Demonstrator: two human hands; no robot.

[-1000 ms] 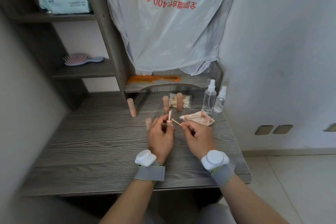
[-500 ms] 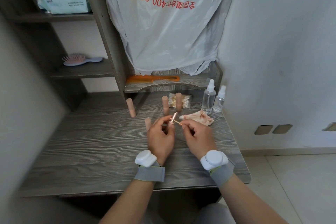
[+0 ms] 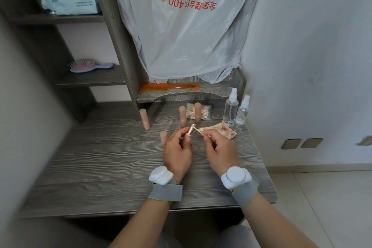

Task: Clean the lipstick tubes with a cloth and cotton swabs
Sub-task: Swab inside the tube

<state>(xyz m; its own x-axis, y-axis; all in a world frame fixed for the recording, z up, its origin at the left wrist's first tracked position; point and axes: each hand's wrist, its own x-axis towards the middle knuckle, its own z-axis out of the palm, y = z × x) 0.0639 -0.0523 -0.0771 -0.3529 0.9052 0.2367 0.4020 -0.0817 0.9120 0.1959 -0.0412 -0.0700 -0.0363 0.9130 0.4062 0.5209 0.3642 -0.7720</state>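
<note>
Left hand (image 3: 177, 153) grips lipstick tube (image 3: 190, 131); right hand (image 3: 220, 151) pinches swab (image 3: 199, 132).

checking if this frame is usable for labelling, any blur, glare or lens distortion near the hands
Head view: even, soft light, no glare; the wide lens bends the shelf unit and desk; the left border is smeared; the left hand holding the lipstick tube and the right hand pinching the cotton swab look slightly soft but readable.

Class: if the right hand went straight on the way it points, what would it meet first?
Probably the lipstick tube in the left hand; the cotton swab in the right hand points at its tip.
</note>
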